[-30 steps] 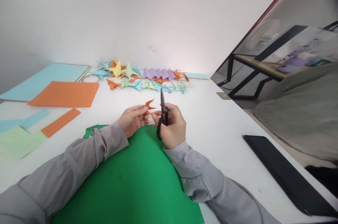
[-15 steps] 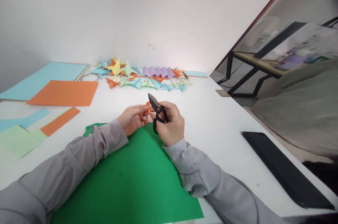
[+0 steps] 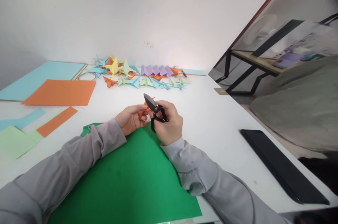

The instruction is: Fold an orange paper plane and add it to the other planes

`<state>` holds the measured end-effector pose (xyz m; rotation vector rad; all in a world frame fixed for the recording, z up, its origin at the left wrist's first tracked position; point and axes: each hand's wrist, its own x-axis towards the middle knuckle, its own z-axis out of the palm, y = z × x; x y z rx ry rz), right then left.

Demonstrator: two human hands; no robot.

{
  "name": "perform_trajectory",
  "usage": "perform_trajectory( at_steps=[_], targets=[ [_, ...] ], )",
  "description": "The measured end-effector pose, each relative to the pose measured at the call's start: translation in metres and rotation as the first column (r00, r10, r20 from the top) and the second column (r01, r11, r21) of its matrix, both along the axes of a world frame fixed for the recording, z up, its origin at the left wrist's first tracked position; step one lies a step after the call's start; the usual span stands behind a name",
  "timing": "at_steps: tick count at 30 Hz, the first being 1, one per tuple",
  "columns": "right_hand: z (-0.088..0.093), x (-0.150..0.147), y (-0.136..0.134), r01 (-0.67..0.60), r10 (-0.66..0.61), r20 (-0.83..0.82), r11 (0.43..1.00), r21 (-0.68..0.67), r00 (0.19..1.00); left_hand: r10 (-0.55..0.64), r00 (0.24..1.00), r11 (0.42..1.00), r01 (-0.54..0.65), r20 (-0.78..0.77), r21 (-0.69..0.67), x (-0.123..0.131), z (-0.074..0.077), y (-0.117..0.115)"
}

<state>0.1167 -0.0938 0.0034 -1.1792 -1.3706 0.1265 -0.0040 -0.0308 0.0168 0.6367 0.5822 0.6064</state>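
Pinched in my left hand (image 3: pixel 133 119) is a small orange folded-paper piece (image 3: pixel 143 113), partly covered by the fingers and the blades. My right hand (image 3: pixel 170 122) grips a pair of black-handled scissors (image 3: pixel 150 102), its dark blades closed together and pointing up to the left in front of the orange paper. The right fingertips come close to that paper; whether they touch it I cannot tell. Both hands are raised over the far edge of a large green sheet (image 3: pixel 126 178), which lies under my forearms.
Several folded paper figures (image 3: pixel 114 66) and a purple pleated strip (image 3: pixel 156 71) line the wall. Blue (image 3: pixel 52 72) and orange sheets (image 3: pixel 60 92) lie left, with light-green pieces (image 3: pixel 18 143) nearer. A black flat object (image 3: pixel 282 166) rests along the table's right side.
The view has shifted slightly. The orange paper appears turned a little, with a thin point now showing above the blades. Both hands keep their holds.
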Motion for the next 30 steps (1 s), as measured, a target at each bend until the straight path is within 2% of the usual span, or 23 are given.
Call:
perform_trajectory(
  at_steps=[11,19,23,30],
  targets=[
    [0.0004,0.0015,-0.0013,0.037,-0.044,0.088,0.997,0.073,0.995,-0.003,1.0,0.999,0.002,-0.027,-0.039,-0.0025,0.0014,-0.0004],
    [0.0026,0.0026,-0.0035,0.039,-0.043,0.128,0.999,0.032,0.991,0.008,1.0,0.999,-0.009,-0.023,-0.044,-0.0019,0.0026,-0.0007],
    [0.002,0.0031,-0.0036,0.032,-0.041,0.137,0.998,0.061,0.99,0.015,0.999,0.998,-0.017,-0.039,-0.056,-0.0017,0.0037,-0.0003],
    [0.0018,0.0041,-0.0043,0.012,-0.03,0.156,0.993,0.117,0.987,-0.042,0.997,0.995,0.036,-0.061,-0.098,-0.005,0.0051,0.0022]
  ],
)
